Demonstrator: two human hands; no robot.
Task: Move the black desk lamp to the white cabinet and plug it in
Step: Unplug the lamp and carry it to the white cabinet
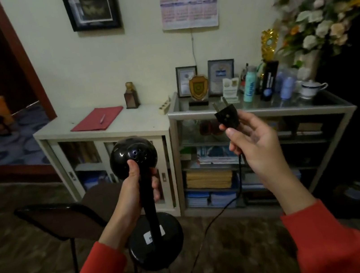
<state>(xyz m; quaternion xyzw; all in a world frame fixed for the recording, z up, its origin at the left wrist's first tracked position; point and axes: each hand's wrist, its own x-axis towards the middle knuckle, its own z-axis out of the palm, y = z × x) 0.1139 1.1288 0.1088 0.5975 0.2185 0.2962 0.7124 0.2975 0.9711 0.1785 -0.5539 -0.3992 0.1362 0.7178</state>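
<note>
The black desk lamp (132,154) hangs in the air in front of me, its round shade up and its round base (158,243) low. My left hand (135,186) grips its stem just under the shade. My right hand (253,141) holds the lamp's black plug (226,114) with its two prongs pointing up; the cord (211,223) trails down from it. The white cabinet (143,121) stands against the wall straight ahead, beyond the lamp. A white power strip (165,108) lies at its right rear edge.
On the cabinet lie a red folder (97,119) with a pen and a small brown trophy (131,95). A glass-topped shelf unit (262,111) with plaques, bottles, a cup and flowers stands to its right. A dark chair (66,215) sits low left. A doorway opens at the left.
</note>
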